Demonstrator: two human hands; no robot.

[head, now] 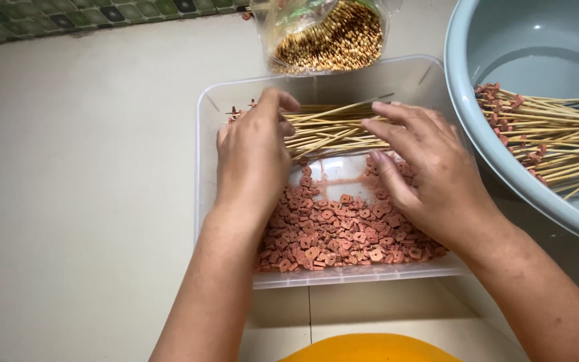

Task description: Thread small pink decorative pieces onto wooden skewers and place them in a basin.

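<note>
A clear plastic tray point(204, 154) on the floor holds many small reddish-brown sausage pieces point(343, 238) and a bundle of thin bamboo skewers point(333, 127) lying across its far half. My left hand point(252, 157) rests on the left end of the skewers, fingers curled over them. My right hand point(423, 171) hovers over the right end of the bundle, fingers spread and touching the sticks, thumb down near the pieces. Some skewer tips at the far left carry reddish pieces.
A grey-blue basin point(467, 107) at the right holds several skewers loaded with sausage pieces point(551, 137). A clear bag of bamboo skewers point(326, 33) lies beyond the tray. Pale tiled floor surrounds them, with green patterned tiles at the top left. Orange cloth shows at the bottom.
</note>
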